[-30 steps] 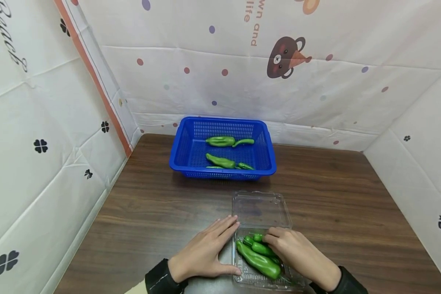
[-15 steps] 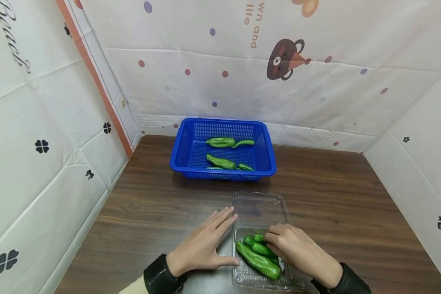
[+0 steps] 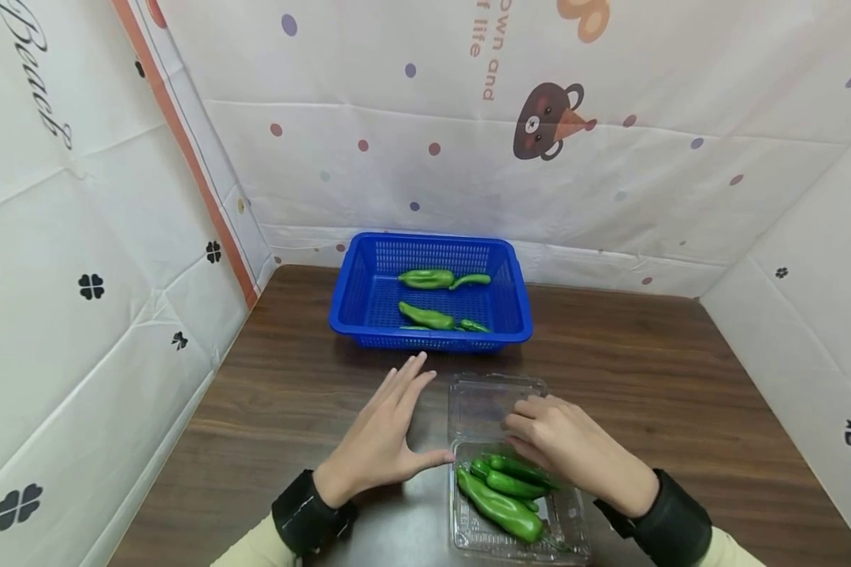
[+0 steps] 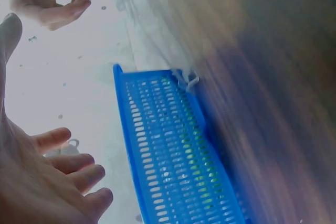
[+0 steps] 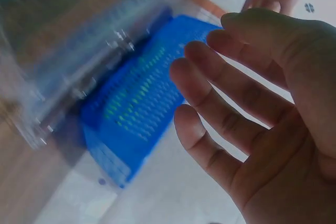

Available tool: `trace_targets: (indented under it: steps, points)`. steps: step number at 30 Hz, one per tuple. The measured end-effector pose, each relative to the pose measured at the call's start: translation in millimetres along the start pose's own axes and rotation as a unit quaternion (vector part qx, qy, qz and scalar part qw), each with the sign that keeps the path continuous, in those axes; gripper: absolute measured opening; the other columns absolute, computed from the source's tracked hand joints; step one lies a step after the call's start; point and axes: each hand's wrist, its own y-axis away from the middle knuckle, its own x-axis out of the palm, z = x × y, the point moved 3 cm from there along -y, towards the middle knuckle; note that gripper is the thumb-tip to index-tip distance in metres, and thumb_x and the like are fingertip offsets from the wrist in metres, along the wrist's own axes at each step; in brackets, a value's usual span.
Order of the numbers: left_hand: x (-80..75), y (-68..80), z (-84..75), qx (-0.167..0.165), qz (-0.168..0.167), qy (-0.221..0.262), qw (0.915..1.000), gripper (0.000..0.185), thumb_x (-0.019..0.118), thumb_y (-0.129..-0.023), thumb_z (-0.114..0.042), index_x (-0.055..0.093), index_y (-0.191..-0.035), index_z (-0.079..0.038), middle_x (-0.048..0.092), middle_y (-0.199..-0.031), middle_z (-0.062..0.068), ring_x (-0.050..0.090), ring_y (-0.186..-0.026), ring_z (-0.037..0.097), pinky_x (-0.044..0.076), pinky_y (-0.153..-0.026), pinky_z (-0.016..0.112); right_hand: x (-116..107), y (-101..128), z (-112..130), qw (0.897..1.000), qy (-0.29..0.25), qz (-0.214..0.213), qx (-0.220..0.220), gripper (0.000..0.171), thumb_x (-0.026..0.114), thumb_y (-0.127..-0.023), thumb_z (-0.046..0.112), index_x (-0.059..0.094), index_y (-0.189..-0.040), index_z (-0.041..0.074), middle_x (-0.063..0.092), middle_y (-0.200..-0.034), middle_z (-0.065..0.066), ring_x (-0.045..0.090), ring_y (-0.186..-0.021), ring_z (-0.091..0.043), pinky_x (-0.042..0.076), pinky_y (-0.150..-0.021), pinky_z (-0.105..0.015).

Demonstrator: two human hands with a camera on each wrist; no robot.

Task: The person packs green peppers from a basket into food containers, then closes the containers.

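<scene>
Several green peppers (image 3: 499, 508) lie side by side in the base of a clear plastic clamshell box (image 3: 478, 539), whose lid (image 3: 477, 409) is folded back flat on the far side. My right hand (image 3: 574, 449) hovers over the box near its hinge. Seen in the right wrist view, its fingers (image 5: 226, 114) are loosely bent with nothing in them. To the left of the box, my left hand (image 3: 376, 453) is spread, holding nothing. Its thumb tip comes close to the box's left rim; I cannot tell whether they touch.
Behind the box, a blue perforated basket (image 3: 336, 311) stands at the back of the wooden table (image 3: 645, 354). Several more green peppers (image 3: 425, 279) lie in it. White printed sheets (image 3: 432, 181) hang around the table on the back and both sides.
My right hand has lifted off the peppers and moved away from me, leaving a pepper at the box's far side. My left hand has moved forward and left, away from the box's edge.
</scene>
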Motion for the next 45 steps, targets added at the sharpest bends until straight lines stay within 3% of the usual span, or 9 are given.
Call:
trace_targets:
  steps: [9,18,27,34,45]
  points:
    - [-9.5,-6.2,16.7,-0.042,-0.046,-0.018,0.9979,0.107,0.069,-0.083,-0.074,0.036,-0.157,-0.004,0.024,-0.168,0.018,0.025,-0.154,0.036,0.024,-0.123,0.056,-19,-30,-25,1.000,-0.003,-0.011,0.009,0.021,0.086,-0.083,0.013,0.073,-0.100,0.015,0.063,-0.090,0.003,0.059,-0.077,-0.013,0.050,-0.064,-0.031]
    - [-24.7,-13.4,35.0,-0.080,-0.072,-0.025,0.9939,0.098,0.071,-0.085,-0.065,0.038,-0.155,-0.003,0.018,-0.170,0.014,0.019,-0.156,0.032,0.022,-0.123,0.058,-31,-67,-48,1.000,-0.008,-0.021,0.006,0.023,0.081,-0.090,0.017,0.075,-0.112,0.011,0.068,-0.099,-0.003,0.064,-0.086,-0.017,0.055,-0.070,-0.033]
    - [-32.9,-17.0,52.2,-0.103,-0.085,-0.027,0.9907,0.094,0.073,-0.086,-0.061,0.039,-0.155,-0.005,0.021,-0.169,0.016,0.021,-0.155,0.035,0.022,-0.121,0.064,-29,-100,-76,1.000,-0.013,-0.009,0.025,0.030,0.079,-0.093,0.017,0.072,-0.120,0.008,0.068,-0.108,-0.006,0.066,-0.095,-0.019,0.058,-0.075,-0.035]
    - [-37.2,-20.4,58.7,-0.128,-0.074,-0.030,0.9886,0.093,0.071,-0.088,-0.060,0.037,-0.156,-0.006,0.020,-0.169,0.016,0.016,-0.157,0.030,0.019,-0.123,0.061,-24,-119,-94,0.998,-0.019,0.008,0.052,0.033,0.077,-0.094,0.019,0.071,-0.125,0.008,0.068,-0.115,-0.009,0.066,-0.100,-0.023,0.059,-0.077,-0.038]
    - [-42.0,-25.3,65.6,-0.144,-0.082,-0.036,0.9856,0.089,0.066,-0.092,-0.061,0.038,-0.155,-0.005,0.022,-0.168,0.018,0.018,-0.156,0.033,0.018,-0.123,0.060,-21,-140,-106,0.998,-0.012,0.023,0.063,0.034,0.079,-0.092,0.019,0.071,-0.123,0.007,0.068,-0.117,-0.011,0.066,-0.106,-0.026,0.060,-0.081,-0.041]
